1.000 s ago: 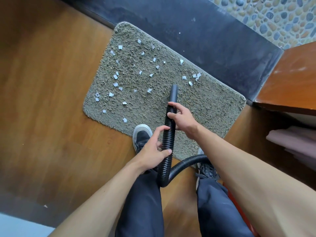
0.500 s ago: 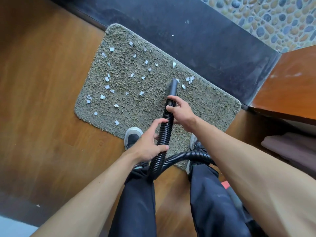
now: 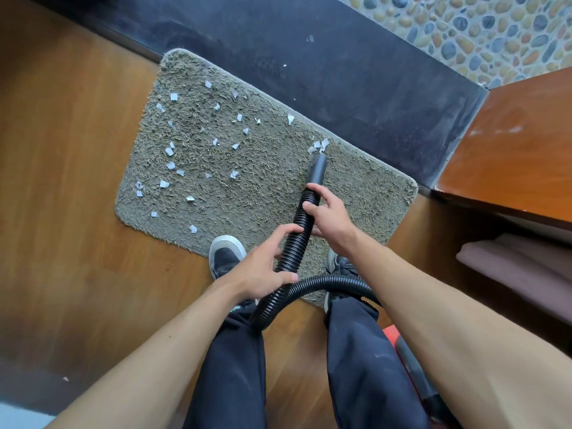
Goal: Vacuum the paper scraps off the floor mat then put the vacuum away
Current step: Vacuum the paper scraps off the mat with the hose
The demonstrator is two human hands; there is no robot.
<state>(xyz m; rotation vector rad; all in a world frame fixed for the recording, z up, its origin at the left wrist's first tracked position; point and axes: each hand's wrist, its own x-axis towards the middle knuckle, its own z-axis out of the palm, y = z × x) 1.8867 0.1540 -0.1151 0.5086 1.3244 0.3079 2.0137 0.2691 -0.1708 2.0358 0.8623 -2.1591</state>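
- Gripping the black ribbed hose with both hands, the person stands at the near edge of the floor mat; the left hand wraps round the hose low down, where it bends back toward the legs; the right hand curls over the ribs higher up, just behind the smooth nozzle
- the nozzle points at the mat's far edge, just short of a small cluster of paper lying there; whether its tip touches the pile cannot be told
- the job looks partly done at most; the mat's right end shows no paper, while paper scraps lie scattered over the left half, from the far left corner down to the near edge
- left to do, by my reading: the cluster at the far edge, the whole left half, then putting the vacuum away, which is not yet begun
- white flecks sit off the mat, on the dark sill and the wooden floor; too small to call paper
- the vacuum itself is mostly hidden; a red patch behind the right leg may be its body; the hose vanishes behind that leg; shoes and arms cover part of the mat's near edge, so scraps could lie beneath; whether suction is on cannot be judged
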